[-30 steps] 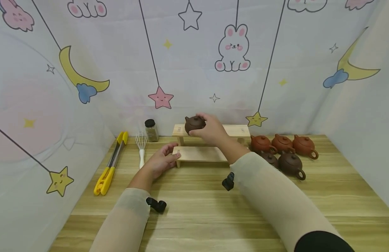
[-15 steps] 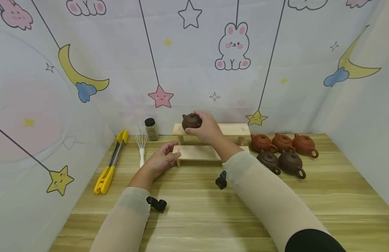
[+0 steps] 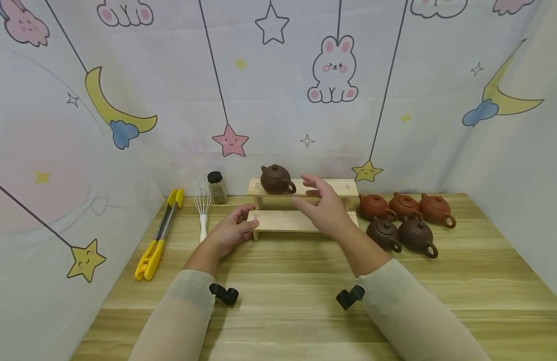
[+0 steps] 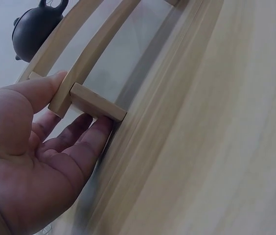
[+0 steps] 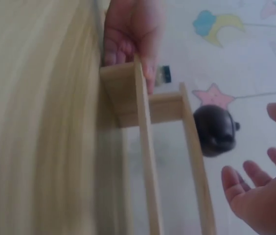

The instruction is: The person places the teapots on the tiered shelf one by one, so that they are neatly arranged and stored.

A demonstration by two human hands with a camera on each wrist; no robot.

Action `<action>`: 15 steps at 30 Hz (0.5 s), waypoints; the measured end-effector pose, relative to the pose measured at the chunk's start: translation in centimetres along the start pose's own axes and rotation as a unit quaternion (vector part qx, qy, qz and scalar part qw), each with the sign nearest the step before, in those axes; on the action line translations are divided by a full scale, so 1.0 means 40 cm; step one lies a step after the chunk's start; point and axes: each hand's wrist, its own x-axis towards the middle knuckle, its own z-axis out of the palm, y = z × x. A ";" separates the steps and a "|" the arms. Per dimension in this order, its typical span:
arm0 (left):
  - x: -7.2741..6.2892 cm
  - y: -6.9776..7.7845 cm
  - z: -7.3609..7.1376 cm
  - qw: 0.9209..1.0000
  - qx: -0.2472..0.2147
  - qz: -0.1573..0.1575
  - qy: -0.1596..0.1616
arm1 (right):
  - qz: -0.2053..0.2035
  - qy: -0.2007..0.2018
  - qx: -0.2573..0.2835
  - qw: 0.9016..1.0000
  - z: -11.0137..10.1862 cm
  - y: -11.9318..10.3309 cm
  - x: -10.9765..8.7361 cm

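A dark brown teapot [image 3: 274,179] stands upright on the left part of the upper board of a two-step wooden stand [image 3: 287,220], its handle facing right. My right hand [image 3: 327,208] is just right of the teapot, apart from it, with fingers spread and nothing held. At the stand's left end, my left hand [image 3: 227,232] grips the lower step. In the left wrist view the thumb lies on the board's edge and the fingertips [image 4: 103,125] press against the side leg. The right wrist view also has the teapot [image 5: 214,131] on the upper board.
Right of the stand sit several teapots: reddish ones [image 3: 403,204] behind and dark brown ones [image 3: 415,234] in front. To the left lie yellow-ended tongs [image 3: 160,233] and a whisk [image 3: 203,215], near a black-lidded jar [image 3: 217,188]. A patterned curtain [image 3: 278,115] hangs behind the table.
My right hand has let go of the teapot and drawn back to the right, after shifting it slightly left on the upper board. The left hand stays on the stand.
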 end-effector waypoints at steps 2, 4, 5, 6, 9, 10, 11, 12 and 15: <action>-0.001 0.000 0.001 1.000 0.000 0.003 0.000 | -0.002 0.007 0.003 1.000 -0.025 0.018 -0.037; -0.003 0.000 0.000 1.000 0.000 0.004 0.002 | 0.002 0.016 -0.005 1.000 -0.050 0.034 -0.067; -0.004 0.000 0.000 1.000 0.000 0.005 0.002 | 0.004 0.021 -0.010 1.000 -0.062 0.041 -0.080; -0.005 0.000 0.000 1.000 -0.002 0.005 0.003 | 0.005 0.026 -0.017 1.000 -0.075 0.048 -0.092; -0.005 -0.001 0.000 1.000 -0.001 0.006 0.005 | 0.011 0.035 -0.040 0.999 -0.115 0.068 -0.121; -0.004 -0.001 0.000 1.000 -0.001 0.006 0.004 | 0.009 0.035 -0.044 0.998 -0.130 0.075 -0.130; -0.004 -0.001 0.001 1.000 -0.001 0.006 0.003 | 0.008 0.037 -0.048 0.998 -0.146 0.084 -0.139; -0.005 0.000 0.002 1.000 -0.001 0.007 0.002 | 0.008 0.040 -0.050 0.998 -0.163 0.091 -0.147; -0.006 0.002 0.005 1.000 0.002 0.006 0.000 | 0.012 0.050 -0.056 0.997 -0.213 0.115 -0.171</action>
